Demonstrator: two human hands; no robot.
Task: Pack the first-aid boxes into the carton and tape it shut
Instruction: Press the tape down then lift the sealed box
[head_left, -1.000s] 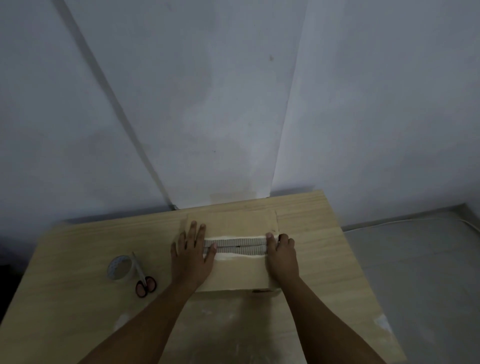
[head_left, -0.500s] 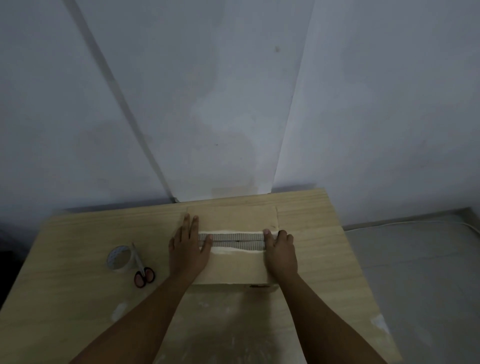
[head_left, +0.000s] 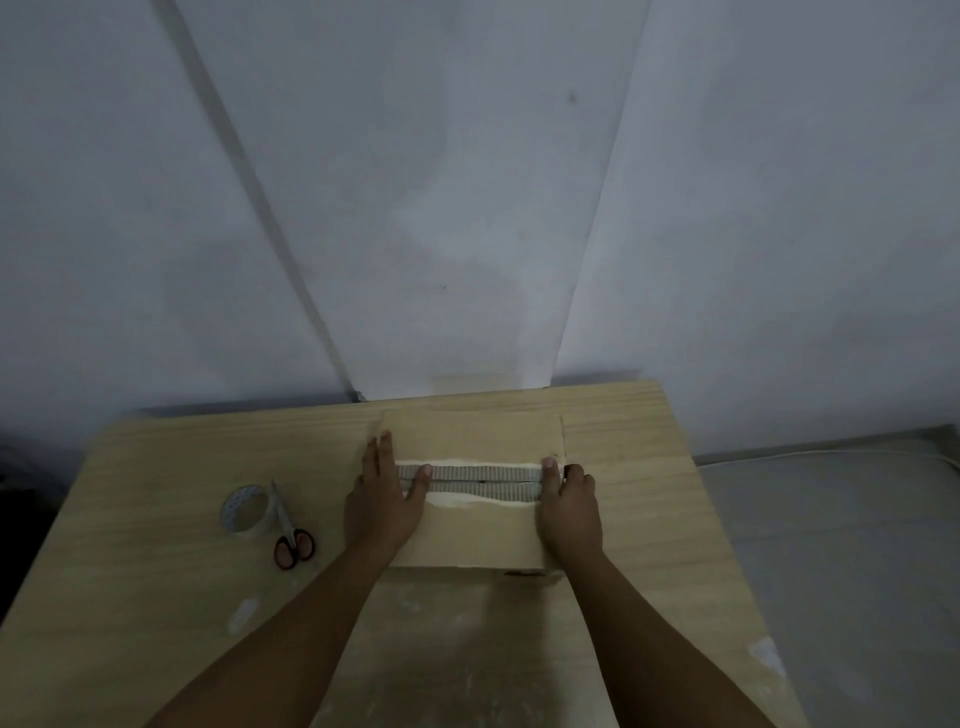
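A brown carton (head_left: 470, 535) lies in the middle of the wooden table (head_left: 156, 597) with its top flaps folded down. A torn, ribbed strip (head_left: 478, 478) runs along the seam between the flaps. My left hand (head_left: 384, 493) rests flat on the carton's left end, fingers straight, thumb on the seam. My right hand (head_left: 569, 506) presses on the right end, fingers bent over the edge by the seam. No first-aid boxes are visible; the carton's inside is hidden.
A roll of clear tape (head_left: 247, 509) lies on the table left of the carton. Red-handled scissors (head_left: 291, 538) rest against it. A grey wall stands just behind the table. A grey surface (head_left: 831, 571) lies off the table's right edge.
Both hands have stayed on the carton's ends. My left fingers have drawn closer together on the flap. The camera view has tilted slightly.
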